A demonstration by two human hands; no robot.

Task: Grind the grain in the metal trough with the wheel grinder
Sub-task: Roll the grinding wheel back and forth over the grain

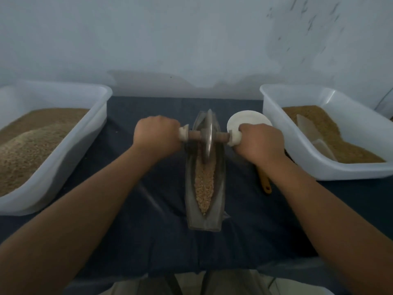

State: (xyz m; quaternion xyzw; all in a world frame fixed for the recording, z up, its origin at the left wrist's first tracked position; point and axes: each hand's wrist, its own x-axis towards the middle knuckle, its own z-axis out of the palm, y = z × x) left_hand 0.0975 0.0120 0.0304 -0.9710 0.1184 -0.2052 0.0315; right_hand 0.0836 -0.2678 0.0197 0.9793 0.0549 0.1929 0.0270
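Observation:
A long boat-shaped metal trough (220,188) lies lengthwise on the dark blue cloth in front of me. Pale grain (204,186) fills its groove on the near side. The wheel grinder (208,136), a thin metal disc on a wooden axle, stands upright in the far half of the trough. My left hand (157,135) grips the axle's left handle and my right hand (260,142) grips the right handle. The fingers of both hands are wrapped around the handles.
A white plastic tub (91,128) of brown grain sits at the left, another tub (297,145) with grain and a clear scoop (312,135) at the right. A white bowl (244,119) stands behind my right hand. A yellow-handled tool (265,184) lies under my right wrist. A wall is close behind.

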